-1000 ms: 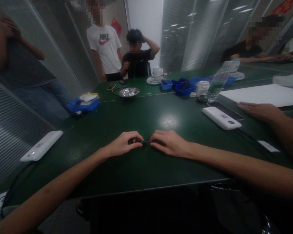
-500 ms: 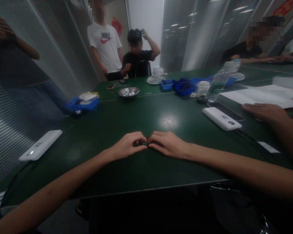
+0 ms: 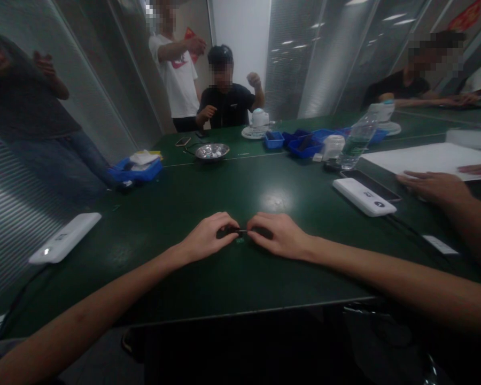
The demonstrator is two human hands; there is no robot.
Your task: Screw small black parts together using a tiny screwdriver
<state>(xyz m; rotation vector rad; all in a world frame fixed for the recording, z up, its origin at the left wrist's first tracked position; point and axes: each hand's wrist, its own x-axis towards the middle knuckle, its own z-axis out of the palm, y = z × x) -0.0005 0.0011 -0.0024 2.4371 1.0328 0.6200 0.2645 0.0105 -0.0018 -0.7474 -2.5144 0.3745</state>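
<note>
Both my hands rest on the dark green table (image 3: 240,278), fingertips almost meeting. My left hand (image 3: 208,239) is curled, pinching the left end of a small dark thin part (image 3: 242,231). My right hand (image 3: 278,235) is curled too and pinches the part's right end. Just below the gap between the fingertips a tiny greenish piece (image 3: 239,241) lies on the table. What the dark part is cannot be made out.
A white box (image 3: 65,238) lies at the left, another white box (image 3: 364,196) with a phone at the right. Another person's hand (image 3: 435,185) rests by white paper (image 3: 425,158). Farther back: a metal bowl (image 3: 211,152), blue bins (image 3: 136,171), a water bottle (image 3: 355,138), several people.
My fingertips closed together half a second ago and have drawn slightly apart again; the thin part shows between them. The people at the far end have moved their arms.
</note>
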